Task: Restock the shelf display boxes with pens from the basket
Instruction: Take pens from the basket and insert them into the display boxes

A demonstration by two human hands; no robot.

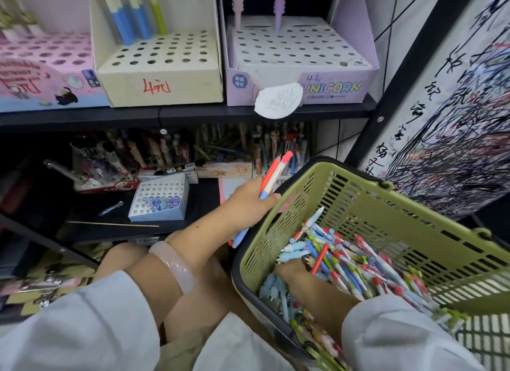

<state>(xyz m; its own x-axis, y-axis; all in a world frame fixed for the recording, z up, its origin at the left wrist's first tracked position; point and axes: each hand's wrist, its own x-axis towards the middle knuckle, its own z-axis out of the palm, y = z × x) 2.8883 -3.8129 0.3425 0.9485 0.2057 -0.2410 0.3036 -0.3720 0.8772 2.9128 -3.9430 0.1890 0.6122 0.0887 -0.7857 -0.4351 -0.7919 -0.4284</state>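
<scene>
A green basket (400, 213) full of loose coloured pens (358, 265) tilts at the right. My left hand (248, 202) grips two red, white and blue pens (273, 174) just outside the basket's left rim. Deep in the pile, my right hand (292, 272) reaches among the pens; its fingers are buried, so its grip is hidden. On the upper shelf stand three display boxes with hole grids: a pink one (41, 67), a cream one (160, 67) holding a few blue and green pens, and a lilac Unicorn box (300, 67) with two pens.
The lower shelf (110, 219) carries a small blue box of glassy beads (160, 199), a loose pen, a thin stick and crowded pen boxes (226, 150) at the back. A scribbled test sheet (447, 116) hangs at the right. A paper tag (277, 100) dangles from the Unicorn box.
</scene>
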